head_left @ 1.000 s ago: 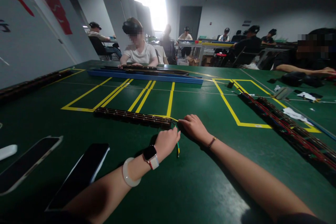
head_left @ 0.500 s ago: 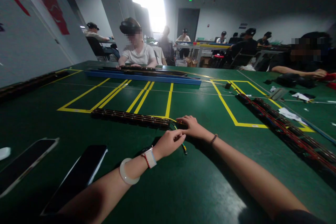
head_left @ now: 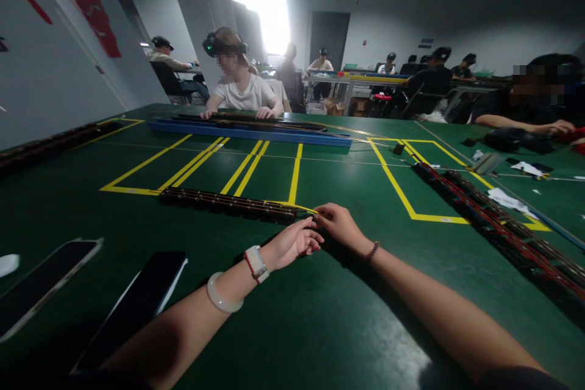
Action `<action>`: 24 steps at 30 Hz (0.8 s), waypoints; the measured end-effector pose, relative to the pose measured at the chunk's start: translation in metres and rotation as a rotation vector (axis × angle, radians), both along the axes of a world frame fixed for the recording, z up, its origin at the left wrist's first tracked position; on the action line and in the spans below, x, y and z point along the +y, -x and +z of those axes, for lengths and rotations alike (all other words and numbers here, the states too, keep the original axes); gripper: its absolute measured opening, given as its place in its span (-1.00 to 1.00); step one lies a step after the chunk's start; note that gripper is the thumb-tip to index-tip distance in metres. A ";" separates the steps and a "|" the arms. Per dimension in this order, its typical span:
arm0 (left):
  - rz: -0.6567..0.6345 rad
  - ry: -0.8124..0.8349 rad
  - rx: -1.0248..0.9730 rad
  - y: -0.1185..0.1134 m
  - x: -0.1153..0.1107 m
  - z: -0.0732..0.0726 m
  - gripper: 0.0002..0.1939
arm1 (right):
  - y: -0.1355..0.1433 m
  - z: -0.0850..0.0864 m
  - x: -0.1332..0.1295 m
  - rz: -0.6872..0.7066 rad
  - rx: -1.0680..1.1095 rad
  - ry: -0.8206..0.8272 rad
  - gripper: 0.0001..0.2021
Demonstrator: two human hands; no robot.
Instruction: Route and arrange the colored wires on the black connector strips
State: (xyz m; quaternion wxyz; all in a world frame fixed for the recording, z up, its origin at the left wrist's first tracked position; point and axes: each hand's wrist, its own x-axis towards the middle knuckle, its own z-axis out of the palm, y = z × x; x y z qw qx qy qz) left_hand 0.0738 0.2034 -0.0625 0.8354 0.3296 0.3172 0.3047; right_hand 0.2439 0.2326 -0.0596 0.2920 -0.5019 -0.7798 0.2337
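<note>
- At the centre of the frame, a dark strip (head_left: 228,202) lies flat on the green table (head_left: 388,329), its right end just short of the hands; I take the yellow wire (head_left: 307,209) leaving that end as the thing being worked on.
- From what I can see through the head camera, the right hand (head_left: 340,228) pinches the yellow wire between its fingertips.
- Just below and left of it, the left hand (head_left: 295,242) is turned partly palm up, its fingers loosely curled; whether its fingertips grip anything, I cannot tell.
- As I judge it, a hard tug from the right hand could strain the wire where it meets the strip, or drag the strip askew, since I see neither hand pressing the strip down.
- A loose pinch could let the wire slip, thin as it is; a sharp bend near the strip's end could kink it.
- With the hands this close, the left fingers might snag the wire; they also hide part of the strip's end from me.
- At lower left, a phone (head_left: 141,292) lies near the left forearm, and a careless sweep could knock it.
</note>
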 end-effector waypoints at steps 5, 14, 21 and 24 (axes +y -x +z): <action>0.017 -0.034 0.000 -0.002 0.002 -0.004 -0.64 | 0.005 0.006 -0.022 0.078 -0.473 -0.402 -0.77; 0.127 0.050 -0.087 -0.003 0.006 -0.017 -0.77 | 0.015 0.005 -0.043 0.219 -0.780 -0.579 -0.76; 0.109 0.068 -0.051 -0.001 0.007 -0.016 -0.77 | 0.009 0.038 -0.045 0.070 -0.590 -0.408 -0.82; 0.075 0.033 -0.036 0.000 0.005 -0.014 -0.71 | 0.008 0.039 -0.044 0.107 -0.616 -0.367 -0.84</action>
